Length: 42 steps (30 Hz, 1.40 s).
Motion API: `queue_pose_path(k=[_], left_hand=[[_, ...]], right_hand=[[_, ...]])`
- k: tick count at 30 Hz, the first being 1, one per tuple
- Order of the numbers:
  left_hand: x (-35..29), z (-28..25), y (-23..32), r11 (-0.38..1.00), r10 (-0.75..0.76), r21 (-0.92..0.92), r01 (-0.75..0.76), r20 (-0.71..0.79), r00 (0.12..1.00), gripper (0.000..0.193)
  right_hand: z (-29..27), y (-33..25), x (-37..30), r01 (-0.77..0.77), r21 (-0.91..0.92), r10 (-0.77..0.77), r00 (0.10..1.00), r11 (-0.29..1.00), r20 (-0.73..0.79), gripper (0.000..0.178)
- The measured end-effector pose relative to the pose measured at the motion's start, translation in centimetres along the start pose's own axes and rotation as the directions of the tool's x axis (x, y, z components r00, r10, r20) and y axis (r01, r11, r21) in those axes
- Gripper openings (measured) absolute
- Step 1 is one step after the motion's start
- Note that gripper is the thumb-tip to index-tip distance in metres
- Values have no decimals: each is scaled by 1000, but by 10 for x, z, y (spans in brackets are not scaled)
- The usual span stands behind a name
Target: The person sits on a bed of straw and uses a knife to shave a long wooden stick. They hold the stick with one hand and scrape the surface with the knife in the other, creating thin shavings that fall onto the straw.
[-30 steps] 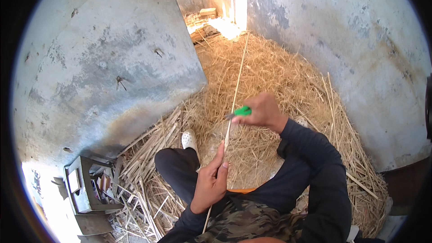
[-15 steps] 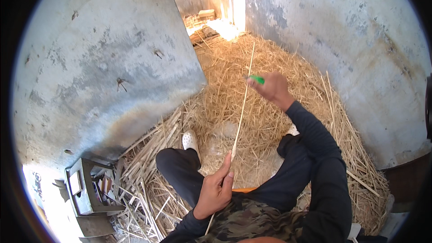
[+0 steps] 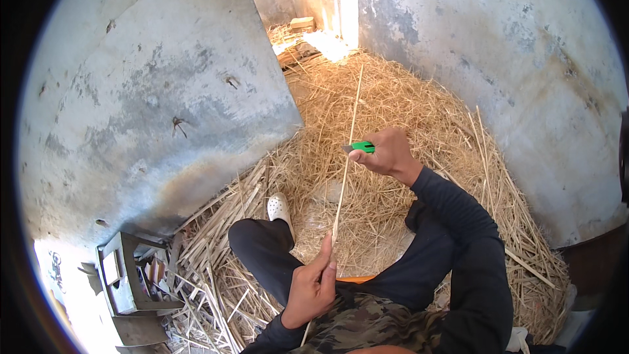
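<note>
A long, thin, pale strip of split wood or bamboo (image 3: 343, 191) slants from my lap up and away over the floor. My left hand (image 3: 312, 288) is closed round its lower part, index finger stretched along it and thumb against it. My right hand (image 3: 388, 152) grips a green-handled utility knife (image 3: 363, 147), about midway up the strip. The knife's dark blade lies across the strip and seems to touch it. The strip's far end rises free above the shavings, and its near end comes out below my left hand.
Curly shavings (image 3: 393, 101) cover the floor ahead. Split sticks lie piled at left (image 3: 216, 249) and right (image 3: 524, 249). Weathered walls (image 3: 164, 78) stand on both sides. A small wooden cabinet (image 3: 128, 275) is at lower left. My legs are bent around the work, a white clog (image 3: 278, 208) on my left foot.
My right hand has drawn the utility knife down along the strip toward me. The strip's far end has shifted slightly left, and my left hand has dropped a little, still holding it.
</note>
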State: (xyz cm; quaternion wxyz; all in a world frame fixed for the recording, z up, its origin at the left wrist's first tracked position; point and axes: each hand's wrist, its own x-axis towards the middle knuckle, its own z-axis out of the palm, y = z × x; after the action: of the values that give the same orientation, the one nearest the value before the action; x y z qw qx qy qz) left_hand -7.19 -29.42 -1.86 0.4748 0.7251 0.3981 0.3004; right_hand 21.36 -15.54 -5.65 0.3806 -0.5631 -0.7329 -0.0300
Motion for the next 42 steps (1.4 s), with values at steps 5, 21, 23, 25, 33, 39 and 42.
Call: queue_pose_path(k=[5,21,23,25,33,39,42], left_hand=[[-11,-2,16,998,-65,9,64,116,991,48],[22,-9,-33,596,-181,-763,251,177,968,52],[29,-8,-28,673,-196,-698,245,151,969,52],[32,-5,-14,780,-228,-575,247,106,968,52],[33,-7,-3,995,6,-95,-11,-58,998,48],[29,-8,4,999,-30,35,32,-46,998,49],[29,-9,-6,994,34,110,-25,-84,996,51]], right_hand=[[-9,66,25,-220,-157,214,975,963,-53,78],[-21,24,0,-162,-51,166,983,985,73,72],[-17,-31,-12,73,23,-74,996,997,44,76],[-10,-35,-16,110,-37,-106,991,993,79,76],[-8,-48,-12,139,14,-140,986,990,95,78],[-3,-3,5,-79,-57,84,992,995,91,78],[7,-31,-8,53,-30,-50,993,998,106,77]])
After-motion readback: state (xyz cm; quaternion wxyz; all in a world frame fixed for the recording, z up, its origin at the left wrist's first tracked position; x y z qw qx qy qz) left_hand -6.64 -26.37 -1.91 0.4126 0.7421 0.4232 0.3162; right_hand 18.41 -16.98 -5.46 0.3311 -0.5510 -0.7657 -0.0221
